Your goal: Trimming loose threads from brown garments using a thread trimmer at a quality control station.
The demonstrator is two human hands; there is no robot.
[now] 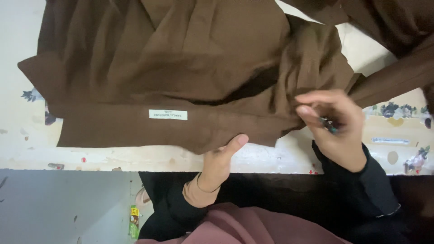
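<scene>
One brown garment [181, 58] w/ one white rectangular label [168, 114] at 9 o'clock of left hand [219, 165]. Left hand pinches garment hem, thumb on top. Right hand [337, 124], at 3 o'clock, is curled closed on a small dark object [329, 124].

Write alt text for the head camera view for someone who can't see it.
A crumpled dark brown fabric garment with a small white sewn-in label lies on a worn cream table with flower stickers. The left hand pinches its near edge, while the right hand, holding a small dark tool, pinches the fabric beside it.
</scene>
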